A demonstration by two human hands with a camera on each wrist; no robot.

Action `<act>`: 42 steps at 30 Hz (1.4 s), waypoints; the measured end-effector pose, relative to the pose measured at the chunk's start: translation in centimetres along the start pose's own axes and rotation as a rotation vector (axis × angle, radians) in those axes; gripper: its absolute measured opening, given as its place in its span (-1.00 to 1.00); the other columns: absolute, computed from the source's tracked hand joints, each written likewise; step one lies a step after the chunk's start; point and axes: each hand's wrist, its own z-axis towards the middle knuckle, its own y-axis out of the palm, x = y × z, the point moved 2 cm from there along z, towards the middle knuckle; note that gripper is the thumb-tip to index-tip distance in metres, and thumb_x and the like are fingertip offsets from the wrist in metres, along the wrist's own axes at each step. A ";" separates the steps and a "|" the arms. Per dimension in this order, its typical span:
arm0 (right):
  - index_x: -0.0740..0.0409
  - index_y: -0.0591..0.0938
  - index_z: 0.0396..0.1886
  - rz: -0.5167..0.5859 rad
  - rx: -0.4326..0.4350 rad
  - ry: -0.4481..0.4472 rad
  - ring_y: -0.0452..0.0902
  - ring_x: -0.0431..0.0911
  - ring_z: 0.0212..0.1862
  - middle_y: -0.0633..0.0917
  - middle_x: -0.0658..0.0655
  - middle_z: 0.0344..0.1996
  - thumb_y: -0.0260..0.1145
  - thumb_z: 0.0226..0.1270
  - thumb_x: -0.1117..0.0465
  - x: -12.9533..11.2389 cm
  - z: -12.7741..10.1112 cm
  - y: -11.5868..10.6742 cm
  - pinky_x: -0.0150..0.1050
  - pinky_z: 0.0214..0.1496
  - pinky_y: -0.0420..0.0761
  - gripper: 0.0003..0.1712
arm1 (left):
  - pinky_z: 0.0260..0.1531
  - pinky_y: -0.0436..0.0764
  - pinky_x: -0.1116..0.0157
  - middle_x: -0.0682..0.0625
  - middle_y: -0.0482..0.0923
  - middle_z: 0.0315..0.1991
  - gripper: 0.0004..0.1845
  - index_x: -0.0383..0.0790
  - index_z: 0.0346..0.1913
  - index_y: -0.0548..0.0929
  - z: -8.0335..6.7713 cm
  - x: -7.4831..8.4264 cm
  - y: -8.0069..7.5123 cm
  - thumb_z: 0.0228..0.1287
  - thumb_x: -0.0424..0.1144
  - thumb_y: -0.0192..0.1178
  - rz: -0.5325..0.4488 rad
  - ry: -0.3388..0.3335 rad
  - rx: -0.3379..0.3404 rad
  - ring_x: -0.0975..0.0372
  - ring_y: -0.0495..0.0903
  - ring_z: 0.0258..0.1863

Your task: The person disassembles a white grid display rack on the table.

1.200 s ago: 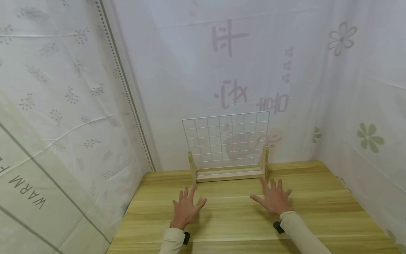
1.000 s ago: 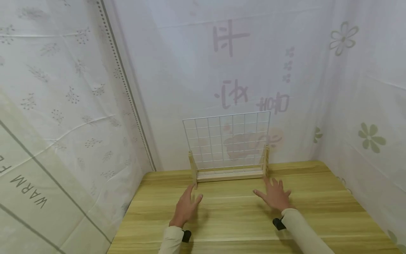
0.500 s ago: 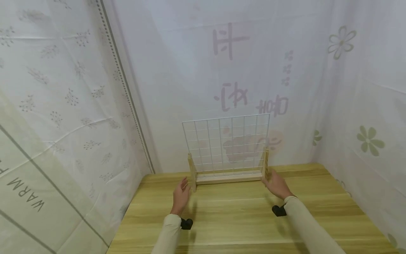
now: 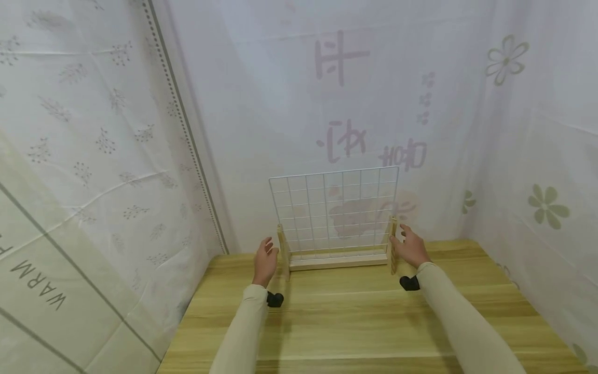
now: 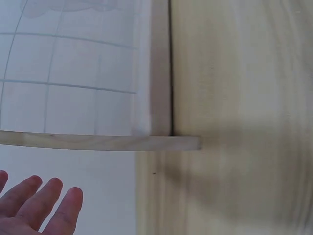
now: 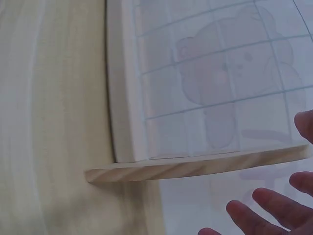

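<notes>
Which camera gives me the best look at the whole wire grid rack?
The head view: the wire grid rack stands whole there, between both hands. The left wrist and right wrist views each show only one wooden end post and some grid.

desk [image 4: 355, 322]: light wood-grain top | walls: pale printed fabric sheets [image 4: 93, 156] on three sides, with sprigs, green flowers, faint mirrored lettering | light: soft, even

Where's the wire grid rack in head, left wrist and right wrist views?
Head: wire grid rack stands centre, at the table's far edge, between left hand and right hand.
Left wrist: upper left, above the fingers.
Right wrist: upper centre-right.
Shared landmark: the rack's wooden side posts.
</notes>
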 end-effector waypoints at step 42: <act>0.08 0.20 0.40 0.028 0.046 0.073 0.54 0.16 0.05 0.23 0.26 0.38 -0.08 0.44 0.07 -1.5 2.6 -1.3 -0.05 -0.07 0.58 -0.44 | 0.20 0.41 0.03 -0.20 0.34 0.30 -0.44 -0.25 0.35 0.25 2.3 3.8 1.3 0.33 -0.14 -0.01 0.101 0.011 -0.039 -0.02 0.33 0.31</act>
